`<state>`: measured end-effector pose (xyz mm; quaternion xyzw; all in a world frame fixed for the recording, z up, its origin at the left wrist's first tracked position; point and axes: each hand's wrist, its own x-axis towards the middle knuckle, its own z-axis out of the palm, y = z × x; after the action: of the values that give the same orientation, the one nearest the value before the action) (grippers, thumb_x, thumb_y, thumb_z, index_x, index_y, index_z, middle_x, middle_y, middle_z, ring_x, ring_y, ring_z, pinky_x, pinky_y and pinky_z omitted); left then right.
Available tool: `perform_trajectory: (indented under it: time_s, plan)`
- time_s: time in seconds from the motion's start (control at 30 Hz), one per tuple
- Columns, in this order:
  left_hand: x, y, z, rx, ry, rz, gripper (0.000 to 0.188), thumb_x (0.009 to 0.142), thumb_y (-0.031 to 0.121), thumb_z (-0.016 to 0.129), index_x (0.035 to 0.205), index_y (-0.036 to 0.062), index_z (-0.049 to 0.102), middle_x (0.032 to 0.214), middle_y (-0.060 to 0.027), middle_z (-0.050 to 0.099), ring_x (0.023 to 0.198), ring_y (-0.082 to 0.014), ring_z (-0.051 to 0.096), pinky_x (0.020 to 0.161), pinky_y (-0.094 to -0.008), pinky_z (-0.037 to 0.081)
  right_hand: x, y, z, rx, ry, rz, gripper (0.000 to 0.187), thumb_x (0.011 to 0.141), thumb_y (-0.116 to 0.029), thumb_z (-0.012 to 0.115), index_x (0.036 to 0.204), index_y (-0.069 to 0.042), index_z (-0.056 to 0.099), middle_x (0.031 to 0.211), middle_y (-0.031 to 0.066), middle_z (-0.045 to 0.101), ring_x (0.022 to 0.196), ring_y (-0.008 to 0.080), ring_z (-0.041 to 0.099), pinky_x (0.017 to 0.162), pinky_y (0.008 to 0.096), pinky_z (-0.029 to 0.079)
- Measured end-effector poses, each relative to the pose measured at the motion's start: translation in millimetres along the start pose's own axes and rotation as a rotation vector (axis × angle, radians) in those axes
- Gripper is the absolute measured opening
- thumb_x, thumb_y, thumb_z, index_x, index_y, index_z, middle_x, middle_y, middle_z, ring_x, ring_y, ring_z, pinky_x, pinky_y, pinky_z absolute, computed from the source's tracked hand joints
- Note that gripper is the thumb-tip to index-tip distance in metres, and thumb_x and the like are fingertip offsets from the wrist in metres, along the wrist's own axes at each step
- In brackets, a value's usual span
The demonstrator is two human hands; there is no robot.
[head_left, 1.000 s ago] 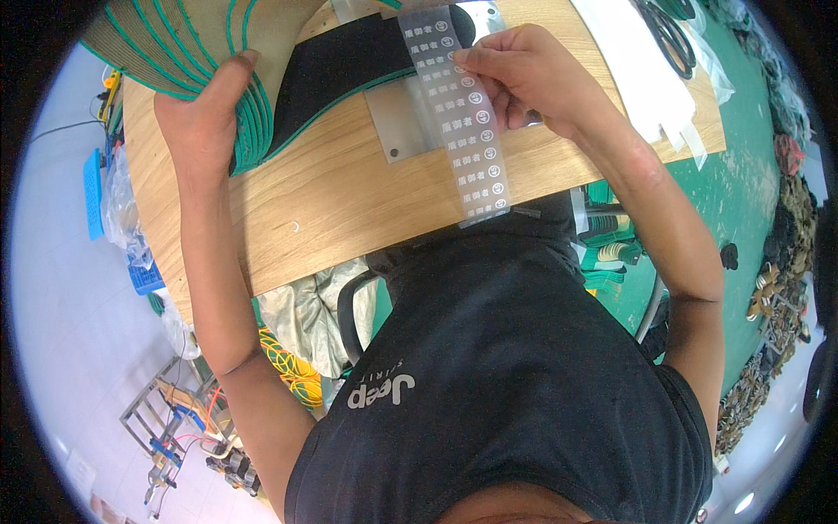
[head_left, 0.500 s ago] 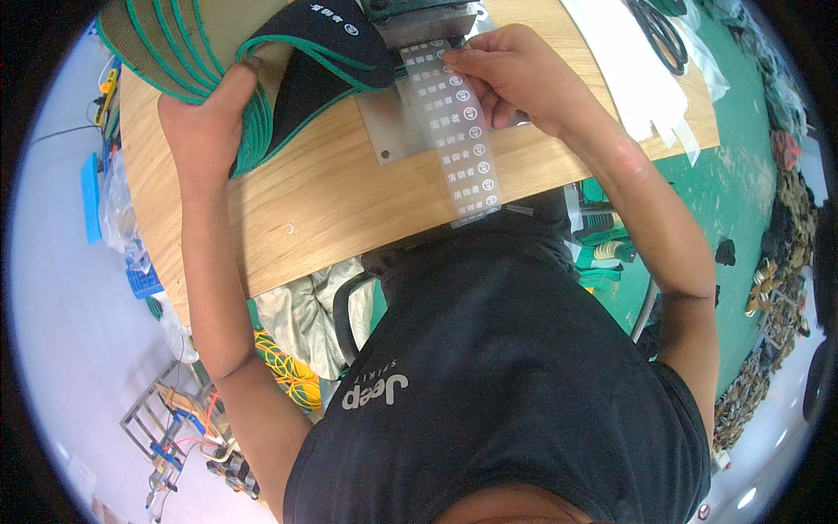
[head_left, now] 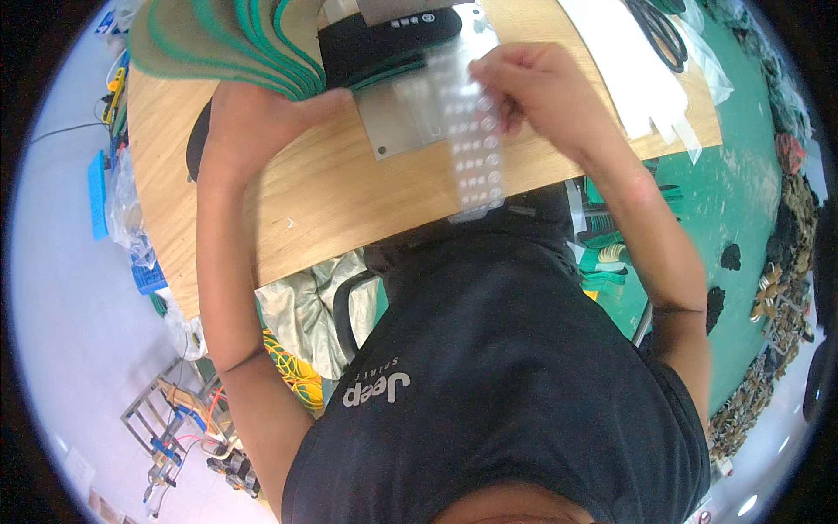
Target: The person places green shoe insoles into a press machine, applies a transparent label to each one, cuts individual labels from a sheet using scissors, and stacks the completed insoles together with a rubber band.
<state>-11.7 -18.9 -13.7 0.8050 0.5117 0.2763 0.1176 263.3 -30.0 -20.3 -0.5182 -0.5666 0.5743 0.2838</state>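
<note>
My left hand [head_left: 253,122] grips the near edge of a bundle of tan insoles [head_left: 188,44] with green edges. Its thumb sticks out to the right, and the insoles hide most of its fingers. Right beside it, a black insole [head_left: 384,48] bearing a white printed mark lies under a metal press head [head_left: 401,7]. My right hand [head_left: 541,96] is closed in a pinch on the upper part of a see-through transfer strip [head_left: 476,162] with rows of white print. The strip is motion-blurred and hangs toward the table's near edge.
A metal plate [head_left: 393,127] lies on the wooden table [head_left: 323,210] below the press. White sheets [head_left: 611,70] and a coiled black cable [head_left: 659,35] are at the right. Part of a black object [head_left: 197,144] shows left of my left wrist.
My left hand has moved right, and the marked black insole is now flat under the press. The strip has come away from the press a little to the right with my right hand.
</note>
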Motion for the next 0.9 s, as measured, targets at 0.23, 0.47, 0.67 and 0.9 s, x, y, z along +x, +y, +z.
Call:
perform_trajectory:
  time_s: [0.23, 0.47, 0.67, 0.9]
  plan:
    - [-2, 2, 2, 0.096, 0.047, 0.038, 0.052, 0.064, 0.031, 0.077, 0.107, 0.0051, 0.06, 0.082, -0.015, 0.065, 0.08, -0.0361, 0.06, 0.073, -0.0388, 0.048, -6, 16, -20, 0.373, 0.15, -0.041, 0.02, 0.089, -0.017, 0.055, 0.089, 0.001, 0.061, 0.074, 0.006, 0.063, 0.07, 0.0149, 0.066, 0.054, 0.021, 0.049]
    - [13, 28, -3, 0.138, -0.206, -0.162, 0.046, 0.063, 0.027, 0.079, 0.097, 0.0021, 0.062, 0.084, -0.0138, 0.065, 0.075, -0.0265, 0.062, 0.072, -0.0343, 0.048, -3, 25, -34, 0.35, 0.109, -0.084, 0.019, 0.089, -0.014, 0.054, 0.093, 0.003, 0.061, 0.082, 0.008, 0.064, 0.075, 0.0118, 0.062, 0.066, 0.0222, 0.049]
    - [9, 16, -8, 0.115, -0.188, -0.168, 0.04, 0.068, 0.024, 0.075, 0.097, 0.0016, 0.062, 0.083, -0.0143, 0.066, 0.074, -0.0254, 0.063, 0.069, -0.0332, 0.049, -7, 26, -55, 0.651, 0.433, -0.167, 0.017, 0.089, -0.009, 0.053, 0.099, 0.003, 0.06, 0.094, 0.0091, 0.064, 0.085, 0.0142, 0.062, 0.078, 0.0262, 0.051]
    - [-1, 0, -21, -0.187, 0.027, -0.278, 0.037, 0.069, 0.014, 0.07, 0.102, 0.0004, 0.062, 0.08, -0.0081, 0.065, 0.076, -0.0123, 0.059, 0.071, -0.0268, 0.047, 4, 15, -11, 0.865, 0.187, -0.135, 0.015, 0.09, -0.01, 0.052, 0.096, 0.001, 0.059, 0.09, 0.0088, 0.064, 0.08, 0.0141, 0.063, 0.075, 0.0276, 0.052]
